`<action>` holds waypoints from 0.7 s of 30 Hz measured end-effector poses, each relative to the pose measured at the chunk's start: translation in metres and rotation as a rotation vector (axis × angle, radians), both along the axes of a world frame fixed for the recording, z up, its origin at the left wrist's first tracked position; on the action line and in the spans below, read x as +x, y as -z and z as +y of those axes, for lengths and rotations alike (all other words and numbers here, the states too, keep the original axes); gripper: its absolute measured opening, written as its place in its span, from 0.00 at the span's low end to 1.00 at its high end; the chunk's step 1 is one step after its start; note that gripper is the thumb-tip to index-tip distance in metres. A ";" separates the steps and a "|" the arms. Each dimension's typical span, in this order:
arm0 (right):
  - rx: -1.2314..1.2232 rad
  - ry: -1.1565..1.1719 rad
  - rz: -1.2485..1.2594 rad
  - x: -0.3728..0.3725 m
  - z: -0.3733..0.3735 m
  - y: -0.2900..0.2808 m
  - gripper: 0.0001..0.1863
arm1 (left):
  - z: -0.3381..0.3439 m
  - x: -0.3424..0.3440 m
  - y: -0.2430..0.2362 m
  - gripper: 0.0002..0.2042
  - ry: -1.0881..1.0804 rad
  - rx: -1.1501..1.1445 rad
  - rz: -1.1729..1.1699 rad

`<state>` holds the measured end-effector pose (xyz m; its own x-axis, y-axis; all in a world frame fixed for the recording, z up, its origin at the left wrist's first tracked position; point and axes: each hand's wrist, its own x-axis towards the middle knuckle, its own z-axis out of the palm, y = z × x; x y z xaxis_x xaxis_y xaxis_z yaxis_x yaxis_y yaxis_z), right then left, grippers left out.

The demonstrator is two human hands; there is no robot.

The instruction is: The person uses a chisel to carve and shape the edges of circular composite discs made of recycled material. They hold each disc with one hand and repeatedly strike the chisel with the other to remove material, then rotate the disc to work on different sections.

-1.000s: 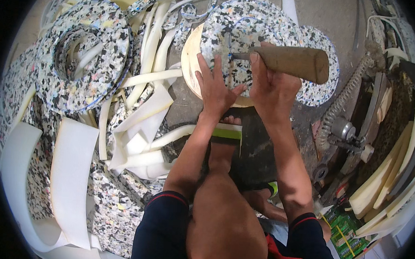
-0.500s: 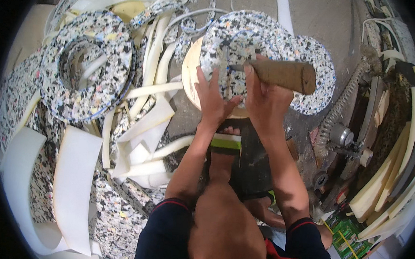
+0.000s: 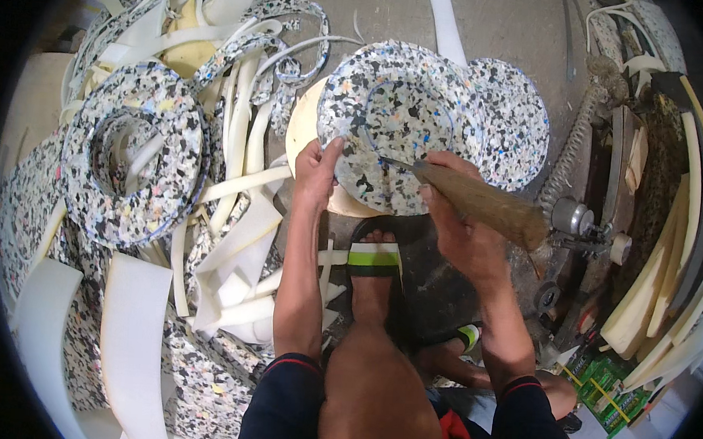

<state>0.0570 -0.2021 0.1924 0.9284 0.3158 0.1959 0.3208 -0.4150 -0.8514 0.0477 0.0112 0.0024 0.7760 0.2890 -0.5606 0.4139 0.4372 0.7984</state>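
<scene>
A round disc of speckled foam (image 3: 346, 100) lies in front of me, with a smaller circle marked in blue on its top. My left hand (image 3: 316, 174) grips its left edge, thumb on top; the fingers beneath are hidden. My right hand (image 3: 471, 238) is closed around the thick brown wooden handle (image 3: 487, 203) of a thin-bladed tool, which looks like a knife. Its narrow dark blade (image 3: 394, 164) points left and meets the disc near the lower part of the blue line. A second speckled disc (image 3: 511, 124) adjoins it on the right, and a pale round board (image 3: 302, 125) shows underneath.
On the left, a speckled foam ring (image 3: 84, 158) lies among white foam strips (image 3: 135, 335) and offcuts. To the right are a coiled hose (image 3: 565, 159), a metal canister (image 3: 572, 217) and stacked foam strips (image 3: 642, 290). My sandalled foot (image 3: 373, 256) is just below the disc.
My left hand has moved from flat on the disc to its left edge. The right hand has drawn the tool down toward me, its handle end now tilting lower right.
</scene>
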 end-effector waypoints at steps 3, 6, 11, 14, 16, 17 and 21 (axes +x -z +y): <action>-0.063 -0.089 -0.023 0.005 -0.018 -0.010 0.15 | -0.036 -0.025 -0.004 0.12 -0.183 -0.109 -0.152; -0.107 -0.170 0.037 0.013 -0.027 -0.009 0.17 | -0.047 -0.037 -0.013 0.17 -0.141 -0.032 0.004; -0.147 -0.254 0.124 0.025 -0.035 0.003 0.19 | -0.026 -0.036 -0.032 0.26 0.421 0.659 0.402; -0.151 -0.278 0.122 0.030 -0.037 0.006 0.18 | -0.030 -0.038 -0.038 0.35 0.397 1.040 0.234; -0.160 -0.291 0.120 0.033 -0.034 0.009 0.17 | -0.038 -0.038 -0.034 0.46 0.227 1.298 -0.033; -0.161 -0.287 0.110 0.034 -0.032 0.009 0.17 | -0.041 -0.036 -0.030 0.50 0.214 1.207 -0.107; -0.119 -0.241 0.127 0.033 -0.021 0.005 0.14 | -0.053 -0.029 -0.009 0.59 0.256 1.167 -0.222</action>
<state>0.0904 -0.2230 0.1875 0.8386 0.5438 0.0309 0.3160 -0.4395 -0.8408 0.0189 -0.0417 0.0114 0.9306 0.3557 0.0869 0.1872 -0.6661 0.7220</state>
